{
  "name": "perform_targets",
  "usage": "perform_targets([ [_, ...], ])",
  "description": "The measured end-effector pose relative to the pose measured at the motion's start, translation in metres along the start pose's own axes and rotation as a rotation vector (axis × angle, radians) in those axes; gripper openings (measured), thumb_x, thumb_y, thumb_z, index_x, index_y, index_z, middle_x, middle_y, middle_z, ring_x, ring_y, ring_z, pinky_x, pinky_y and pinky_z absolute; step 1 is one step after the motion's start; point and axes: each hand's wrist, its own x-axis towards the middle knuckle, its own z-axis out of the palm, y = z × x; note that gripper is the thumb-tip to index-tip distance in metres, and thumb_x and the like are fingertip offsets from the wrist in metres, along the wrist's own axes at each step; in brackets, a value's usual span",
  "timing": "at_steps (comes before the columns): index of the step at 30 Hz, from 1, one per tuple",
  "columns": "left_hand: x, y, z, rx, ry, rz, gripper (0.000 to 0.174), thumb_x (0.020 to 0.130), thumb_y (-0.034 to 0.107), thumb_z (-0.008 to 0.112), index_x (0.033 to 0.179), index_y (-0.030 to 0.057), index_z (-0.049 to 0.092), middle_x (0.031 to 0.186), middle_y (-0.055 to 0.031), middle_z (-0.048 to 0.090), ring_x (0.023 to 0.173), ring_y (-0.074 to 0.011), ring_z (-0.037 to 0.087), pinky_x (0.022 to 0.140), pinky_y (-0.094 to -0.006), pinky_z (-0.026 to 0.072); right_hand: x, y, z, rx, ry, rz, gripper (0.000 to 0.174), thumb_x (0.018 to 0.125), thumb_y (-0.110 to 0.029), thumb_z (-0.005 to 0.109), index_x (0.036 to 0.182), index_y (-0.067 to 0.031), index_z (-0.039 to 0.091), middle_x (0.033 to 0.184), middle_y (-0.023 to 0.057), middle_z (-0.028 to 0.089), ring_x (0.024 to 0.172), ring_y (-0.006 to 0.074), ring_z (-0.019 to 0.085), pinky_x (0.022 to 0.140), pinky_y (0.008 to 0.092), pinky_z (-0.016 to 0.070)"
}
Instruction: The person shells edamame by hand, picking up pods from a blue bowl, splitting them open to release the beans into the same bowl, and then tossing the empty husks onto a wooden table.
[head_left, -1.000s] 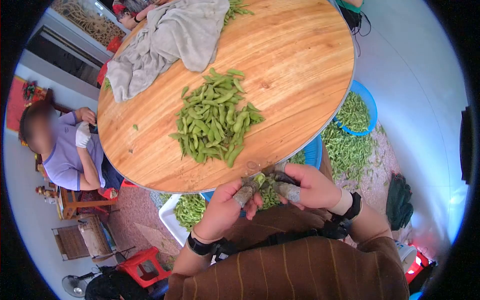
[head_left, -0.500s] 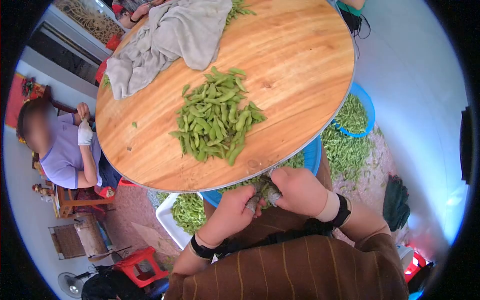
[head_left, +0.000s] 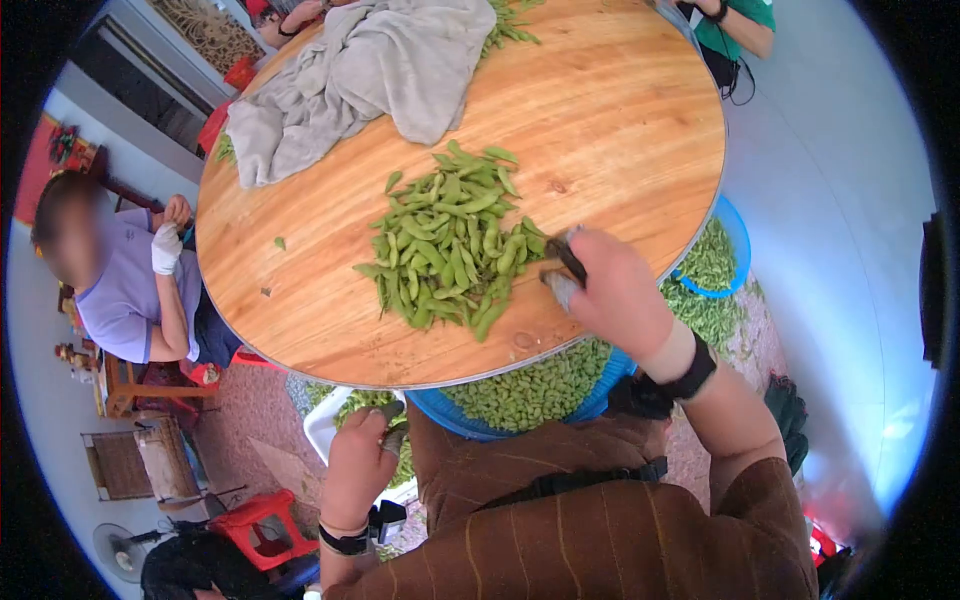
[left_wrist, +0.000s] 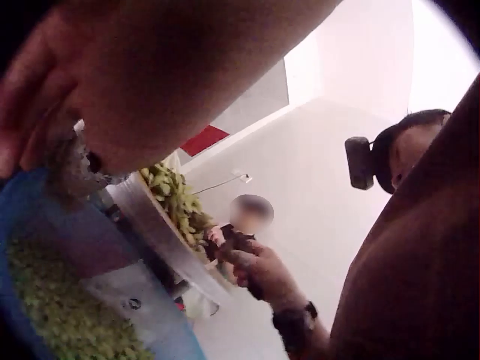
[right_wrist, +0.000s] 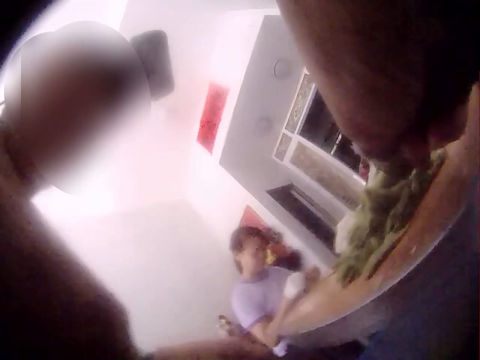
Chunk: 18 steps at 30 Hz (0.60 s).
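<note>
Green pods [head_left: 445, 240] lie in a pile on the round wooden table [head_left: 620, 120]. At the pile's right edge is my right hand [head_left: 625, 295], its wrapped thumb and forefinger apart; no pod shows between them. In the right wrist view this hand [right_wrist: 390, 82] hangs dark over the pods [right_wrist: 379, 221]. My left hand [head_left: 355, 465] is over the white tray [head_left: 320, 425] of green pieces, wrapped digits loosely extended; its palm side is hidden. Below the table edge, a blue basin [head_left: 480, 430] holds shelled green beans [head_left: 540, 390], also seen in the left wrist view [left_wrist: 67, 307].
A grey cloth [head_left: 350, 80] covers the table's far left. At the left sits a person in a lilac shirt [head_left: 130, 280]; others are at the far side. Another blue basket [head_left: 738, 240] and loose pods [head_left: 700, 315] are on the right. A red stool [head_left: 265, 530] stands lower left.
My hands have parted from together over the blue basin: the right went up and right to the pile, the left moved down and left to the tray. The basin's beans are now in view.
</note>
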Motion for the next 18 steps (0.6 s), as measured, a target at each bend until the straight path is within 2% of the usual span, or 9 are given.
perform_targets([
  [7, 0.021, 0.047, 0.001, -0.179, -0.107, 0.264, 0.026, 0.071, 0.003, 0.059, 0.097, 0.0024, 0.061, 0.086, -0.0176, 0.058, 0.077, -0.0372, 0.057, 0.066, -0.0419, 0.0478, 0.010, 0.018, 0.004, -0.061, 0.002, -0.046, 0.015, 0.074, -0.011, 0.063, 0.079, -0.0013, 0.053, 0.069, 0.0211, 0.056, 0.069, 0.0410, 0.056, 0.062, 0.0475, 0.0446],
  [9, 0.030, 0.054, 0.007, -0.202, -0.082, 0.300, 0.024, 0.072, 0.004, 0.059, 0.096, 0.0017, 0.060, 0.086, -0.0178, 0.058, 0.077, -0.0374, 0.058, 0.066, -0.0421, 0.0479, 0.002, 0.021, -0.006, 0.123, -0.005, 0.201, 0.017, 0.077, -0.015, 0.065, 0.080, -0.0006, 0.055, 0.067, 0.0197, 0.056, 0.064, 0.0373, 0.056, 0.058, 0.0425, 0.0449],
  [10, 0.033, 0.058, 0.011, -0.219, -0.062, 0.340, 0.022, 0.073, 0.005, 0.059, 0.095, 0.0011, 0.059, 0.087, -0.0180, 0.058, 0.077, -0.0376, 0.058, 0.066, -0.0424, 0.0480, 0.000, 0.024, -0.010, 0.120, -0.009, 0.200, 0.017, 0.077, -0.015, 0.065, 0.080, -0.0006, 0.055, 0.067, 0.0197, 0.056, 0.064, 0.0373, 0.056, 0.058, 0.0425, 0.0449],
  [12, 0.038, 0.064, 0.019, -0.202, -0.037, 0.360, 0.023, 0.075, 0.005, 0.059, 0.098, 0.0033, 0.061, 0.082, -0.0174, 0.056, 0.075, -0.0366, 0.057, 0.065, -0.0409, 0.0470, -0.003, 0.029, -0.016, 0.201, -0.047, 0.346, 0.022, 0.079, -0.020, 0.067, 0.079, -0.0002, 0.056, 0.064, 0.0172, 0.056, 0.059, 0.0268, 0.056, 0.055, 0.0366, 0.0441],
  [13, 0.042, 0.069, 0.022, -0.182, -0.012, 0.380, 0.025, 0.077, 0.006, 0.059, 0.102, 0.0055, 0.063, 0.077, -0.0168, 0.055, 0.073, -0.0356, 0.056, 0.064, -0.0394, 0.0461, -0.005, 0.029, -0.019, 0.197, -0.044, 0.345, 0.022, 0.079, -0.020, 0.067, 0.079, -0.0002, 0.056, 0.064, 0.0172, 0.056, 0.059, 0.0268, 0.056, 0.055, 0.0366, 0.0441],
  [15, 0.046, 0.081, 0.025, -0.215, 0.056, 0.397, 0.020, 0.079, 0.006, 0.057, 0.099, 0.0039, 0.063, 0.078, -0.0156, 0.056, 0.071, -0.0334, 0.057, 0.063, -0.0385, 0.0465, -0.013, 0.024, -0.026, 0.429, -0.177, 0.545, 0.022, 0.080, -0.020, 0.067, 0.082, -0.0006, 0.057, 0.066, 0.0146, 0.055, 0.061, 0.0176, 0.053, 0.058, 0.0320, 0.0446],
  [16, 0.049, 0.087, 0.026, -0.247, 0.123, 0.411, 0.016, 0.082, 0.006, 0.056, 0.096, 0.0022, 0.062, 0.080, -0.0144, 0.058, 0.070, -0.0311, 0.058, 0.062, -0.0376, 0.0468, -0.019, 0.020, -0.028, 0.429, -0.178, 0.545, 0.022, 0.080, -0.020, 0.067, 0.082, -0.0006, 0.057, 0.066, 0.0146, 0.055, 0.061, 0.0176, 0.053, 0.058, 0.0320, 0.0446],
  [17, 0.053, 0.093, 0.029, -0.247, 0.124, 0.408, 0.016, 0.082, 0.006, 0.056, 0.096, 0.0022, 0.062, 0.080, -0.0144, 0.058, 0.070, -0.0311, 0.058, 0.062, -0.0376, 0.0468, -0.026, 0.015, -0.030, 0.511, -0.262, 0.368, 0.021, 0.080, -0.019, 0.066, 0.084, -0.0008, 0.058, 0.068, 0.0145, 0.056, 0.063, 0.0161, 0.054, 0.059, 0.0317, 0.0451],
  [18, 0.058, 0.100, 0.033, -0.430, 0.154, 0.381, 0.013, 0.085, 0.009, 0.054, 0.093, 0.0019, 0.061, 0.079, -0.0113, 0.059, 0.066, -0.0251, 0.057, 0.059, -0.0340, 0.0458, -0.031, 0.011, -0.032, 0.592, -0.346, 0.189, 0.020, 0.080, -0.018, 0.066, 0.087, -0.0010, 0.059, 0.070, 0.0145, 0.057, 0.065, 0.0146, 0.055, 0.061, 0.0313, 0.0457],
])
